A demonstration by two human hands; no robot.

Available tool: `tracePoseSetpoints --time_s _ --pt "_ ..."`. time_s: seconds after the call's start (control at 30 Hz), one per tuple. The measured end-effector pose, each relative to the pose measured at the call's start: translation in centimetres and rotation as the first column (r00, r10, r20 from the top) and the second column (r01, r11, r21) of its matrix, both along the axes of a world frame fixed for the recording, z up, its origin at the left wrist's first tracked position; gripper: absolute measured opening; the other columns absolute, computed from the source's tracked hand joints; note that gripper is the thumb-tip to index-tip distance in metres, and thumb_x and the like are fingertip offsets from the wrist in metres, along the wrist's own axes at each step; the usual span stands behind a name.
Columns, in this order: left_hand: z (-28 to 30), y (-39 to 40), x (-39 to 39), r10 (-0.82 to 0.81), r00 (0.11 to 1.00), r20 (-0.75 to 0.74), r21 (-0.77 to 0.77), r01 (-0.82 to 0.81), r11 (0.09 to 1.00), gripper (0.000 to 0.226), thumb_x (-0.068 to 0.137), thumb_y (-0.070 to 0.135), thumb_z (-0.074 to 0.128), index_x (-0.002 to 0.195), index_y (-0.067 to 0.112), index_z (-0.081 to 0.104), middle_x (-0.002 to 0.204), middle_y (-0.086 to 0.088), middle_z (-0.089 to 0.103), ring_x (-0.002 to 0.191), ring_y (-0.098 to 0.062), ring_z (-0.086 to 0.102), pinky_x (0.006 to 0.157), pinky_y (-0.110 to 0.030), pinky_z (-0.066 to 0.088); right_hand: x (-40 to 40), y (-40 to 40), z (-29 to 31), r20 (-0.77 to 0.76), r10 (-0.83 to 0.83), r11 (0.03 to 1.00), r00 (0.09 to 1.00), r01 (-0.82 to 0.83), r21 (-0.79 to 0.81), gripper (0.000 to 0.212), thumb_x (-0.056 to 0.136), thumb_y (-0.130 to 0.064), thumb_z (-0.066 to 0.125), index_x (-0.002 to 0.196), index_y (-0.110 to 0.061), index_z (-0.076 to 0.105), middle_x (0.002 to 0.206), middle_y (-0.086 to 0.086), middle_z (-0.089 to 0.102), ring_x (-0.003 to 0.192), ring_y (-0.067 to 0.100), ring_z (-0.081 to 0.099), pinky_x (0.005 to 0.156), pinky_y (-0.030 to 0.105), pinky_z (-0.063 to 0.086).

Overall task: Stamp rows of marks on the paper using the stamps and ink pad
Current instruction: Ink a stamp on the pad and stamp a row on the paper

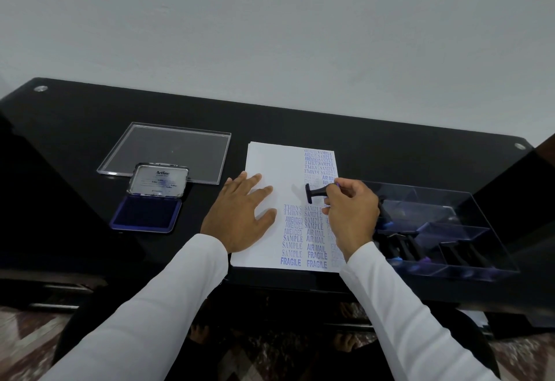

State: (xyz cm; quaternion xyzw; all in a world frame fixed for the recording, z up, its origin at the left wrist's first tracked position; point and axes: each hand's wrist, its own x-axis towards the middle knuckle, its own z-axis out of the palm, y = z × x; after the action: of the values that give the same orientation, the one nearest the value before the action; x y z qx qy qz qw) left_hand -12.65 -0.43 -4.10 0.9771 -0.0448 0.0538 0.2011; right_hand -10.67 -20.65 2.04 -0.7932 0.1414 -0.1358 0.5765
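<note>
Right hand point(350, 211) grip clenched on stamp point(315, 193), held sideways above paper point(270, 164); left hand point(237, 218) flat, released.

You sit at a shiny black table point(390, 140) with round silver caps point(40, 88) at its far corners. Behind it you see a plain pale grey wall point(270, 26). The floor point(18, 350) below has a brown-and-white pattern.

this looks like an office or home desk: a glossy black glass-topped table point(90, 128) fills the middle of the frame against a plain pale grey wall point(270, 20). at lower left and right, patterned brown-and-white floor tiles point(24, 347) show beneath it.
</note>
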Motion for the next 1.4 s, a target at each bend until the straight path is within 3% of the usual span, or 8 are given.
tracePoseSetpoints --time_s 0.17,0.53,0.83,0.97,1.2,1.4 --pt "0.0 0.0 0.1 0.006 1.000 0.016 -0.012 -0.005 1.000 0.059 0.098 0.064 0.041 0.150 0.036 0.041 0.166 0.008 0.022 0.155 -0.019 0.009 0.118 -0.034 -0.007 0.0 -0.1 -0.1 -0.003 0.015 1.000 1.000 -0.014 0.011 0.023 0.090 -0.018 0.066 0.075 -0.035 0.061 0.082 -0.007 0.069 0.078 0.019 0.069 0.066 0.036 0.063" --pt "0.3 0.1 0.1 0.001 1.000 -0.004 -0.056 -0.001 0.998 0.061 0.097 0.063 0.044 0.151 0.035 0.040 0.166 0.007 0.021 0.155 -0.018 0.009 0.120 -0.036 -0.005 0.3 0.1 -0.4 -0.002 0.025 1.000 1.000 -0.025 -0.017 0.023 0.091 -0.022 0.066 0.076 -0.037 0.058 0.084 -0.012 0.068 0.079 0.016 0.069 0.072 0.039 0.062" --pt "1.7 1.0 -1.2 0.049 0.998 0.040 -0.226 -0.038 0.973 0.058 0.097 0.053 0.055 0.149 0.029 0.045 0.164 0.007 0.025 0.155 -0.017 0.010 0.121 -0.043 0.017 0.3 1.8 -0.6 0.004 0.083 0.996 0.997 -0.083 0.033 0.019 0.087 -0.019 0.069 0.081 -0.036 0.063 0.084 -0.013 0.070 0.079 0.015 0.070 0.072 0.042 0.062" --pt "2.0 3.3 -2.3 0.068 0.996 0.065 -0.194 -0.054 0.979 0.058 0.096 0.052 0.056 0.148 0.028 0.046 0.164 0.006 0.026 0.155 -0.019 0.010 0.122 -0.044 0.015 0.0 3.4 -0.6 0.011 0.154 0.988 0.988 -0.154 0.006 0.016 0.088 -0.021 0.069 0.087 -0.036 0.065 0.087 -0.013 0.070 0.081 0.012 0.070 0.075 0.040 0.062" --pt "2.8 7.6 -5.3 0.142 0.984 0.107 -0.059 -0.136 0.989 0.057 0.094 0.051 0.059 0.145 0.027 0.050 0.159 0.001 0.034 0.151 -0.022 0.020 0.121 -0.051 0.028 -0.7 7.3 -0.6 -0.007 0.276 0.961 0.961 -0.276 -0.008 0.015 0.091 -0.022 0.069 0.105 -0.024 0.070 0.097 -0.006 0.071 0.085 0.016 0.069 0.072 0.038 0.063" --pt "2.4 12.0 -8.1 0.230 0.966 0.122 -0.012 -0.230 0.973 0.063 0.089 0.062 0.042 0.137 0.025 0.055 0.150 -0.002 0.045 0.145 -0.025 0.032 0.122 -0.049 0.024 -1.7 11.9 -0.6 -0.021 0.450 0.893 0.893 -0.450 -0.026 0.017 0.091 -0.021 0.069 0.108 -0.024 0.070 0.097 -0.006 0.071 0.085 0.015 0.069 0.067 0.030 0.062"
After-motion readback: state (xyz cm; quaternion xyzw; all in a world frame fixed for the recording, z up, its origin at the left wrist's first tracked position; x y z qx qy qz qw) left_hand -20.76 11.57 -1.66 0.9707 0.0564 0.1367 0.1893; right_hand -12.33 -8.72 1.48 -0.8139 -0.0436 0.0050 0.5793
